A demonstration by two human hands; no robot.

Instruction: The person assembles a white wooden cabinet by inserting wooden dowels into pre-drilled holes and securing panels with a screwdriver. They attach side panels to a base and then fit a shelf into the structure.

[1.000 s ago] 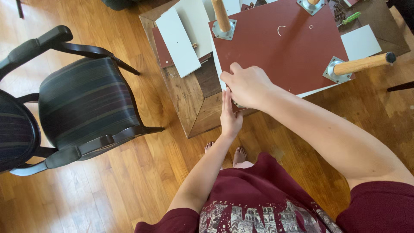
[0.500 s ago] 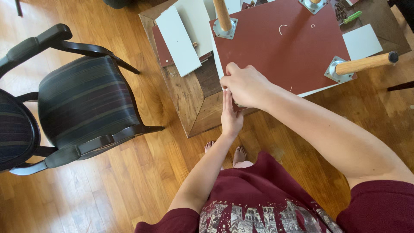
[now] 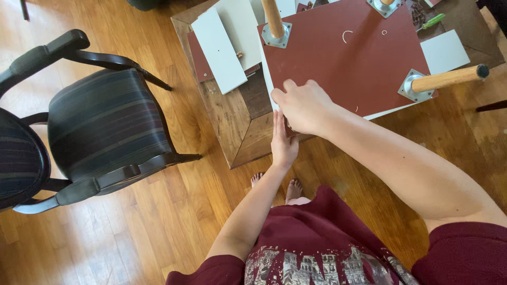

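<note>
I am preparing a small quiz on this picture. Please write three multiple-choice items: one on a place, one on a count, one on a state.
1. Where is the chair?
A. left of the table
B. on the table
C. behind the person

2. How many wooden legs show on the brown panel?
A. one
B. three
C. five

3. How is the right hand?
A. raised in the air
B. holding a screwdriver
C. resting on the panel's corner

Answers: 1 A, it stands at left on the floor. 2 B, three legs in metal plates. 3 C, its palm lies on the corner.

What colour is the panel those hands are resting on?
The panel is reddish-brown, clearest in the head view.
</note>
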